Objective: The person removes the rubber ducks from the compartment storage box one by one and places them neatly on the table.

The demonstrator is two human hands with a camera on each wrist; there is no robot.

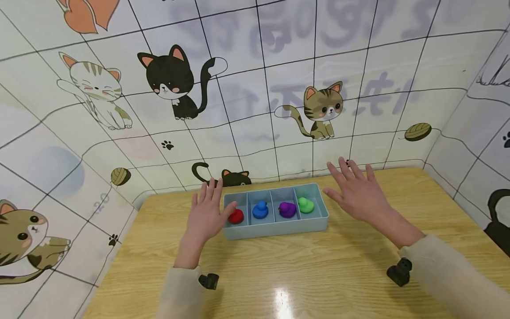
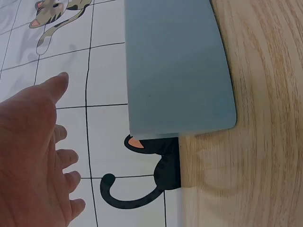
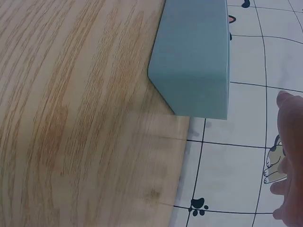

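Observation:
A pale blue box (image 1: 275, 229) with a row of compartments sits on the table between my hands. From left to right it holds a red duck (image 1: 236, 216), a blue duck (image 1: 260, 210), a purple duck (image 1: 287, 210) and a green duck (image 1: 306, 205), one in each compartment. My left hand (image 1: 205, 216) is spread at the box's left end, its thumb overlapping the red duck in the head view. Off the right end, my right hand (image 1: 360, 192) is held out with fingers straight, holding nothing. Both wrist views show the box's outer wall (image 2: 180, 71) beside the hands.
The wooden table (image 1: 263, 270) extends around the box. Close behind it stands a white wall covering (image 1: 247, 146) with a black grid and cartoon cats. More of the same covering rises at the left and right sides. A small black device (image 1: 399, 271) is worn at each wrist.

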